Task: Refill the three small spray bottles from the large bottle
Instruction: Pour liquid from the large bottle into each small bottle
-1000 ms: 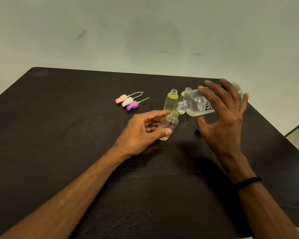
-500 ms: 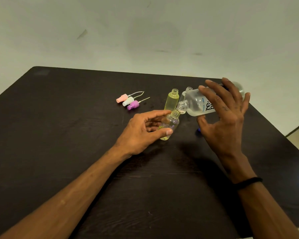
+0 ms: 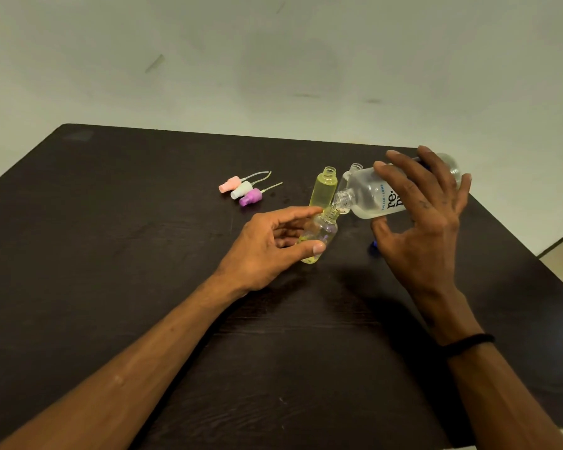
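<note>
Large bottle [image 3: 368, 198] lies tilted, mouth pointing left-down into small bottle [image 3: 319, 235].

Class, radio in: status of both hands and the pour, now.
Left hand steadying tilted small clear bottle. Right hand tipping large clear labelled bottle, mouth at its neck. Nothing in the way.
</note>
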### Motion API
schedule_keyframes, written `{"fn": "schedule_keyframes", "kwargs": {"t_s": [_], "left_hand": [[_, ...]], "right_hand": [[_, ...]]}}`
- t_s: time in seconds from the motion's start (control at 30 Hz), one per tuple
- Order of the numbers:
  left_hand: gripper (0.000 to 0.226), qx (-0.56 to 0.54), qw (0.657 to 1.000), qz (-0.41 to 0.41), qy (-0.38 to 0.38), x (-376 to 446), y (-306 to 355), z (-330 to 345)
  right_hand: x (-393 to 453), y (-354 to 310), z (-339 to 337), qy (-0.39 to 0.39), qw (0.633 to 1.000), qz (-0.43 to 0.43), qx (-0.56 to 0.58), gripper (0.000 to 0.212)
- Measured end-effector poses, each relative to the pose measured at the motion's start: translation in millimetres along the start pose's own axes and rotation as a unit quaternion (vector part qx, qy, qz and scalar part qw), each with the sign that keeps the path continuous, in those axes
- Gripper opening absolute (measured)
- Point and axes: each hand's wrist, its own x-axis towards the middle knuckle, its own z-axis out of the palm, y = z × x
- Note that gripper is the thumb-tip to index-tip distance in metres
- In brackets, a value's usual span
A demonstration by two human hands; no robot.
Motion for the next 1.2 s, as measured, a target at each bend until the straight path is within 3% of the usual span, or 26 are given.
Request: {"fn": "schedule_keyframes", "kwargs": {"t_s": [1.2], "left_hand": [[0.059,0.0,1.0,0.008,-0.003,2.2,-4.8,-0.4]], "right_hand": [[-0.8,-0.8,-1.7,-0.009,1.0,-0.008,-0.001,0.065]]}}
